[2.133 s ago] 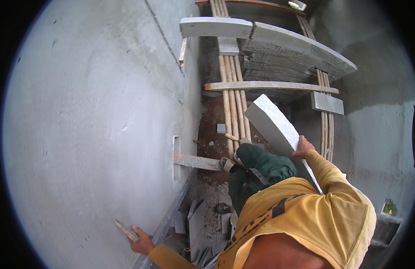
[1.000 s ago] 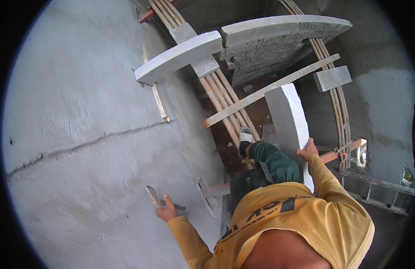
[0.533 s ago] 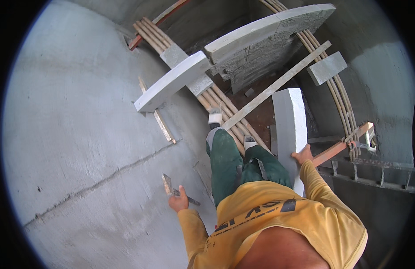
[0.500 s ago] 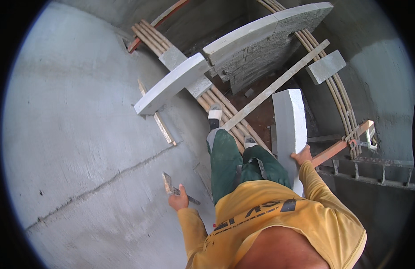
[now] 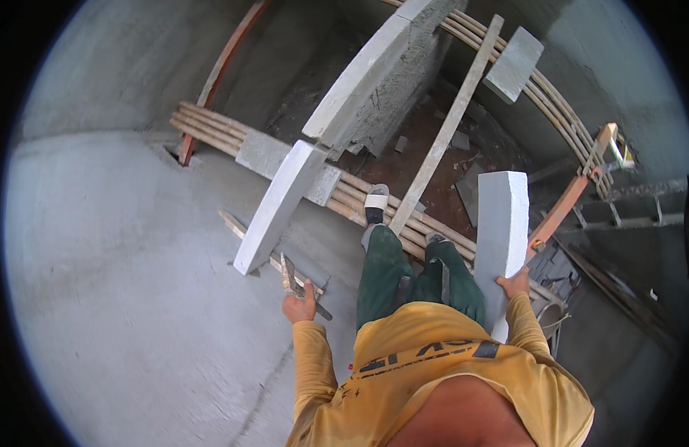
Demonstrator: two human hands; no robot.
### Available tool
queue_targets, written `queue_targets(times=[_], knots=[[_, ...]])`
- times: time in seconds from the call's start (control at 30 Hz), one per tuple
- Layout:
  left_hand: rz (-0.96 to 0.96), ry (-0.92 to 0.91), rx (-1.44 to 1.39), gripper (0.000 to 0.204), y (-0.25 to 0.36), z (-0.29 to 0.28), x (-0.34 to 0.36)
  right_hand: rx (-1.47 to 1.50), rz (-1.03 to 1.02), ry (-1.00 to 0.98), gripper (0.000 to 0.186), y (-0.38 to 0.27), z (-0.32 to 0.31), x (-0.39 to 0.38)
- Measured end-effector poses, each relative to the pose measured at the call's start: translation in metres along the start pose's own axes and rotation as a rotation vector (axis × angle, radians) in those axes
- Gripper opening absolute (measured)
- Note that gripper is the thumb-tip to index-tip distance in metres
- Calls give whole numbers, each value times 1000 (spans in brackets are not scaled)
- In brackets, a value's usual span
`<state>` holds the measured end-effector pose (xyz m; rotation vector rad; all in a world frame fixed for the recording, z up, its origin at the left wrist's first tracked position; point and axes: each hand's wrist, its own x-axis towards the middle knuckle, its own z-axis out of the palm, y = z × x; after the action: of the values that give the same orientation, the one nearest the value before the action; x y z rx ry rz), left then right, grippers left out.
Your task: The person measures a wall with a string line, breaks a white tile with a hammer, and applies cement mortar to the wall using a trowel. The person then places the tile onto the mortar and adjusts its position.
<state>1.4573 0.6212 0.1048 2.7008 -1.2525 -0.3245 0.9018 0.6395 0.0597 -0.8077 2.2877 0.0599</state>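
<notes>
My right hand (image 5: 515, 283) is closed on the outer edge of a long, pale concrete block (image 5: 499, 223), which stands upright beside my right leg. In my left hand (image 5: 300, 302) is a trowel (image 5: 288, 274) with a mortar-smeared flat blade; the fingers wrap round it and partly hide its shape. Ahead of that hand, a white block (image 5: 281, 205) forms the near end of a thin block wall (image 5: 374, 82). The hand and trowel appear apart from it.
My feet stand on bundled bamboo poles (image 5: 348, 201). A plank (image 5: 452, 127) runs from them to a second pole bundle (image 5: 560, 97) bearing a grey block (image 5: 514, 65). Rubble-strewn ground shows below. Orange beams (image 5: 560, 212) support the poles; a ladder (image 5: 635, 220) lies right.
My view has turned, and the wall and poles sit differently in it. Both hands keep their hold; the trowel now appears nearer the wall's end block, and the carried block remains at my right.
</notes>
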Motion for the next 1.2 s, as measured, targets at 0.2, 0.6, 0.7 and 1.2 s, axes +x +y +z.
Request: queue_targets(times=[0.2,0.6,0.7,1.2], knots=[[195,-107,24,58,11,-4,114,89,163,51,88,-5,5,-43],[217,-276,-391,49,148,60,205,314,327,168,93,44,25,-55],[288,-420,-503,44,202,84,185,312,373,189,93,79,40,-27],[274,-700,-787,37,288,305,74,195,635,271,92,305,150,130]])
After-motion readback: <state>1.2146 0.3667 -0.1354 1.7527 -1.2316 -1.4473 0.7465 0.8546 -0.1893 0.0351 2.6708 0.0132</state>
